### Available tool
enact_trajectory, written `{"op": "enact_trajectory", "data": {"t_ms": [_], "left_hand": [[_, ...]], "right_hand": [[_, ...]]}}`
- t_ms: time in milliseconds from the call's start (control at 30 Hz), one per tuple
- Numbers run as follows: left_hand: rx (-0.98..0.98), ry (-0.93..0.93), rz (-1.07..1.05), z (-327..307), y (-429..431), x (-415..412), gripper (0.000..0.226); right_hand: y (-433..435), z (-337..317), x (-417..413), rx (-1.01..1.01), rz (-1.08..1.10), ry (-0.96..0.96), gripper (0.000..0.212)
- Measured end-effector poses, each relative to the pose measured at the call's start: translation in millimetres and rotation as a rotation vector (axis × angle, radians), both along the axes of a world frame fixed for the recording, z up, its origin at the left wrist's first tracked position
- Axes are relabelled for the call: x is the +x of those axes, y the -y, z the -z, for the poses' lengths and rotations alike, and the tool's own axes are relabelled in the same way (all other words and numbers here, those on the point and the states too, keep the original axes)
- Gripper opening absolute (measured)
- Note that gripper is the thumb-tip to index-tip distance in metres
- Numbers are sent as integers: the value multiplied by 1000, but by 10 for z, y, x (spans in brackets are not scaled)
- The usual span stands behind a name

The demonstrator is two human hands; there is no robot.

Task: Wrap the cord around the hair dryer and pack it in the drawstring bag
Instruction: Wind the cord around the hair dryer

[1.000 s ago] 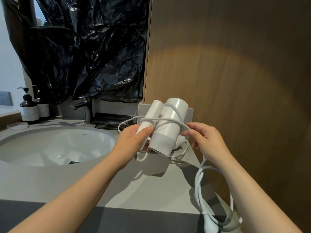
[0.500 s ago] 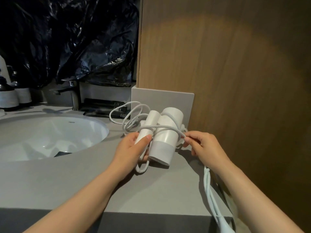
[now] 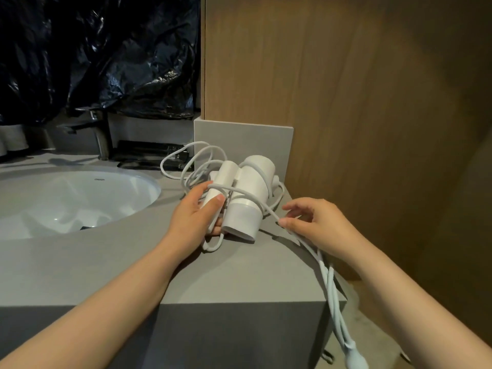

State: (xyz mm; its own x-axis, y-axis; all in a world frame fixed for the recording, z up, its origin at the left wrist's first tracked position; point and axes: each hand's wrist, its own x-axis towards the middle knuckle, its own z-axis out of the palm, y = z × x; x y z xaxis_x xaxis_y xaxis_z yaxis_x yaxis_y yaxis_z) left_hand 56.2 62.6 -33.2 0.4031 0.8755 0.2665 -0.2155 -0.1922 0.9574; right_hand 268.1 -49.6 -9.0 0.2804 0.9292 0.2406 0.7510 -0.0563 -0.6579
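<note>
A white folded hair dryer (image 3: 249, 193) lies at the back right corner of the grey counter (image 3: 106, 265), nozzle end toward me. My left hand (image 3: 194, 217) grips its folded handle, thumb on top. The white cord (image 3: 328, 286) crosses the dryer body in a few turns, with loose loops behind it. My right hand (image 3: 314, 225) pinches the cord just right of the nozzle; from there the cord drops over the counter's edge to the plug (image 3: 356, 362) hanging low. No drawstring bag is in view.
A white sink basin (image 3: 66, 201) is sunk into the counter at left, with a metal faucet (image 3: 99, 139) behind it. Black plastic sheeting (image 3: 101, 57) covers the back wall. A wooden panel (image 3: 346, 102) rises at right behind a low grey upstand (image 3: 243, 139).
The dryer has come down from mid-air to the counter. My right hand has drawn the cord out to the right and slightly toward me. The view has tilted down and right.
</note>
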Motion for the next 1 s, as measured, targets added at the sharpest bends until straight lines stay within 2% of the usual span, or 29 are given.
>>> {"op": "enact_trajectory", "data": {"t_ms": [367, 500, 600, 667, 800, 867, 1000], "left_hand": [[1, -52, 11, 4, 44, -24, 27], [11, -64, 20, 2, 63, -33, 27], [22, -91, 6, 8, 65, -40, 28], [25, -89, 9, 3, 74, -44, 26], [30, -95, 7, -24, 121, -55, 20], [31, -86, 10, -36, 138, -56, 20], [20, -66, 8, -33, 135, -40, 20]], "right_hand": [[848, 108, -131, 33, 141, 62, 37], [1222, 165, -262, 87, 234, 100, 24], [1454, 316, -353, -6, 272, 58, 28], [1514, 446, -392, -120, 299, 147, 33], [1499, 566, -399, -163, 318, 208, 21], [1499, 510, -357, -128, 296, 164, 14], [1473, 271, -239, 76, 301, 0, 7]]}}
